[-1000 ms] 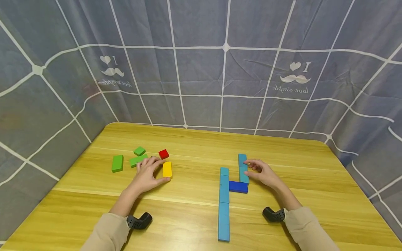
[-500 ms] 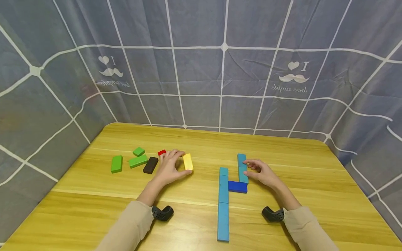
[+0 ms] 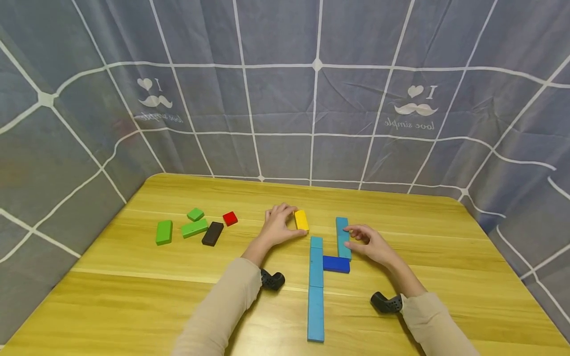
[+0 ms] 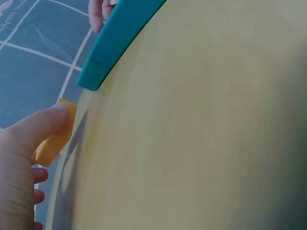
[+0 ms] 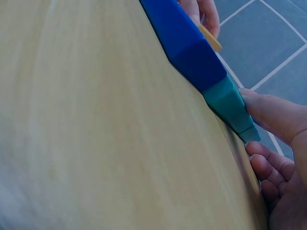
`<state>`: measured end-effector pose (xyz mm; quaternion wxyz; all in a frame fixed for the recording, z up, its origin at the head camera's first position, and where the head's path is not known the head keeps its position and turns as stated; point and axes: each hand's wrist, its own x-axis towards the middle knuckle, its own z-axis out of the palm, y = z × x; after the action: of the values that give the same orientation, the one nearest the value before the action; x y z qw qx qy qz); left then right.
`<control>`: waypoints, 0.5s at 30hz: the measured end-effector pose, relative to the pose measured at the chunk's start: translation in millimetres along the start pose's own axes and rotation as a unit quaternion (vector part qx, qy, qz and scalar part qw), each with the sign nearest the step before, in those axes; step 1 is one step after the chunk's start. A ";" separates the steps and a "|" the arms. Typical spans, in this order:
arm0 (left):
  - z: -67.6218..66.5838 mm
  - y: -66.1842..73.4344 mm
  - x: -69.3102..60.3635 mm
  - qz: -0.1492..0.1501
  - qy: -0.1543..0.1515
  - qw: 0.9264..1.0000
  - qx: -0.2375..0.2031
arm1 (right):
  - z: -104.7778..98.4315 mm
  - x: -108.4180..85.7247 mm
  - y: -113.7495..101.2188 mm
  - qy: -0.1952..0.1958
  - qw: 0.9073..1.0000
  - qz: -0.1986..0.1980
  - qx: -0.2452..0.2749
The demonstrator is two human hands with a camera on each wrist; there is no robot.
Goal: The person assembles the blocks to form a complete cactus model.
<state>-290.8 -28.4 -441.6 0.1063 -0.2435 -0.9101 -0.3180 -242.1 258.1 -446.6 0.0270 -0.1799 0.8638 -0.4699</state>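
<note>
Beyond the dark-blue block [image 3: 336, 264], the left hand [image 3: 277, 228] pinched a smooth, oblong yellow block [image 3: 301, 221]. The right hand [image 3: 374, 245], relaxed, touched flat light-blue bars [image 3: 342, 224].

Five loose blocks [image 3: 194, 228] lie left, block rows [image 3: 316, 267] right, on a table [image 3: 120, 277] before a curtain [image 3: 285, 104].

The long row [image 3: 316, 301] runs front to back; a crosswise block [image 3: 336, 264] lies against its right side, the short row [image 3: 341, 238] just behind that. The held block [image 3: 301, 221] in the left hand [image 3: 279, 227] is behind and slightly left of the long row's far end. The right hand [image 3: 374, 244] is at the short row's right.
</note>
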 end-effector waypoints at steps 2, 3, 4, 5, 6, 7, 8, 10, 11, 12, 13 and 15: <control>3.3 3.5 4.2 0.002 -0.008 1.000 -0.004 | 0.0 0.1 0.6 -0.002 1.000 -0.004 0.000; 4.7 5.3 6.3 -0.001 -0.015 1.000 -0.009 | -0.1 0.1 0.8 -0.002 1.000 -0.004 0.001; 6.5 6.6 8.5 -0.005 -0.022 1.000 -0.011 | -0.1 0.1 0.8 -0.003 1.000 -0.005 0.001; 8.1 7.9 10.5 -0.009 -0.030 0.999 -0.012 | -0.1 0.1 0.8 -0.004 1.000 -0.005 0.002; 9.8 9.0 12.5 -0.020 -0.045 0.999 -0.016 | -0.2 -0.1 0.8 -0.004 1.000 -0.004 0.003; 11.4 9.6 14.3 -0.026 -0.055 0.998 -0.013 | -0.2 -0.1 0.7 -0.004 1.000 -0.004 0.004; 13.1 10.0 16.0 -0.031 -0.062 0.998 -0.011 | -0.2 -0.2 0.8 -0.005 1.000 -0.004 0.004; 15.6 10.5 18.5 -0.041 -0.076 0.996 -0.005 | -0.3 -0.7 0.4 -0.005 1.000 -0.004 0.004; 16.4 10.8 19.3 -0.044 -0.080 0.996 -0.001 | -0.4 -0.9 0.2 -0.005 1.000 -0.005 0.004; 16.8 11.2 19.7 -0.045 -0.083 0.996 0.001 | -0.1 -1.0 0.1 -0.004 1.000 -0.005 0.004; 16.8 11.6 20.0 -0.045 -0.085 0.995 0.000 | 0.1 -1.2 -0.3 -0.003 1.000 -0.006 0.003; 16.0 12.5 20.0 -0.044 -0.092 0.995 0.000 | 0.6 -1.3 -1.1 -0.003 1.000 -0.007 0.004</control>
<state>-302.2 -2.3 -440.4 0.0081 -0.2318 -0.9258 -0.2984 -240.5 257.6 -446.1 0.0266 -0.1873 0.8606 -0.4728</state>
